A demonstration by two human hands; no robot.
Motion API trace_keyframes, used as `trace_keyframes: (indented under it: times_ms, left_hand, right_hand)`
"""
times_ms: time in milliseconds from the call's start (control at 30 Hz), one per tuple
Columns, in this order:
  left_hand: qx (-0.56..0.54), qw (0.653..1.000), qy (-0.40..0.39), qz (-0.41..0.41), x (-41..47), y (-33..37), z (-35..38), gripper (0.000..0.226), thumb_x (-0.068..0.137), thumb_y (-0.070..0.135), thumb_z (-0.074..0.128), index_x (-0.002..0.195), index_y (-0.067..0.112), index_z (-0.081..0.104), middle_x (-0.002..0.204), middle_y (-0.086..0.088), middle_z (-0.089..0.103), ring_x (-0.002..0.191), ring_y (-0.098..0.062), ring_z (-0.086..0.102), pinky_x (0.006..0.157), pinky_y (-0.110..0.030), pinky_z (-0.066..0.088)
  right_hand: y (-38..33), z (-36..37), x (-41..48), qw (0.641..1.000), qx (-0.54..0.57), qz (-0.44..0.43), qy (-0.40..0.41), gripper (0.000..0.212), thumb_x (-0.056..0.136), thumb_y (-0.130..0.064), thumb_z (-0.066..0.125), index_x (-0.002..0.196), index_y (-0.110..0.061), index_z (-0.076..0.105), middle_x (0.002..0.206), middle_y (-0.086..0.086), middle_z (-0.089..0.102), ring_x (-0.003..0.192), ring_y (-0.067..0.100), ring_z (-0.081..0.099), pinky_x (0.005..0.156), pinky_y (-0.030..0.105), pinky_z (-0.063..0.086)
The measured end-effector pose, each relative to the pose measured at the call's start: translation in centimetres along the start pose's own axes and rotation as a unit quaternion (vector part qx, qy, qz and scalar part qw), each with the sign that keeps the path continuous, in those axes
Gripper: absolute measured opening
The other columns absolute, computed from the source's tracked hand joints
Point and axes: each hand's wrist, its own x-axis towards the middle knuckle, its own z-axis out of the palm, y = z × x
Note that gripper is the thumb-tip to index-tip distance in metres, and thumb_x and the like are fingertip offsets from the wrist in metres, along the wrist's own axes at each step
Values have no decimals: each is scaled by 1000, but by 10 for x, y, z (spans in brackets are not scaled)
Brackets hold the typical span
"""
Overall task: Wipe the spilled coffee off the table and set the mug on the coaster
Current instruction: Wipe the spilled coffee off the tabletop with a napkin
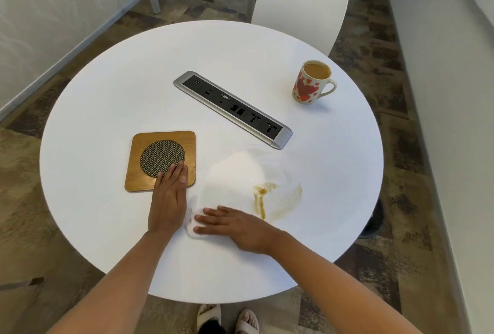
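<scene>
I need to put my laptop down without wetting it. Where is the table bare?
Bare: the far-left table beyond the coaster and power strip, and the near edge below both hands. Crowded: the near-right, with the coffee spill and tissue; the mug sits far right.

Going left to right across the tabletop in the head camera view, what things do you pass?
Wooden coaster → white cloth → power socket strip → coffee spill → heart-patterned mug.
</scene>
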Motion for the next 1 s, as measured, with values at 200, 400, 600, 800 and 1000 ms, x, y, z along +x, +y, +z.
trace_keyframes:
  times_ms: [200, 400, 600, 800, 1000]
  left_hand:
    - [2, 1000, 1, 0, -7, 4, -1, 52, 96, 25, 19, 136, 1, 41, 147, -9, 36, 140, -18, 22, 116, -32, 5]
    - [18, 1000, -2, 5, -33, 18, 4, 61, 94, 36, 12, 139, 4, 36, 149, -8, 31, 139, -13, 19, 116, -30, 6]
    - [28, 999, -15, -11, -54, 34, 11, 64, 93, 39, 9, 141, 3, 32, 150, -4, 27, 140, -12, 17, 116, -32, 7]
    - [37, 999, -16, -17, -69, 39, 14, 65, 92, 40, 9, 141, 3, 31, 149, -3, 27, 140, -13, 17, 117, -34, 7]
    - [46, 998, -21, -27, -71, 39, 15, 66, 92, 42, 8, 142, 4, 30, 150, -2, 25, 140, -12, 15, 117, -32, 5]
  right_hand:
    - [-5, 5, -49, 1000, -1, -13, -18, 70, 84, 20, 36, 144, -16, 34, 155, 3, 26, 146, 15, 11, 121, 31, 5]
    - [16, -11, -103, 998, -36, 54, -17, 73, 86, 17, 30, 147, -22, 23, 156, -8, 10, 146, 9, 0, 119, 24, -4]
    - [42, -31, -127, 985, -57, 159, 41, 71, 89, 14, 30, 147, -26, 23, 155, -13, 5, 145, 4, 0, 115, 14, -7]
    - [20, -56, -97, 703, 362, 389, 473, 41, 98, -7, 34, 126, -27, 56, 120, -13, 63, 94, 5, 64, 73, 5, 47]
    - [14, -75, -78, 429, 665, 348, 502, 27, 95, -2, 41, 102, -20, 61, 87, 4, 66, 72, 16, 66, 62, 27, 54]
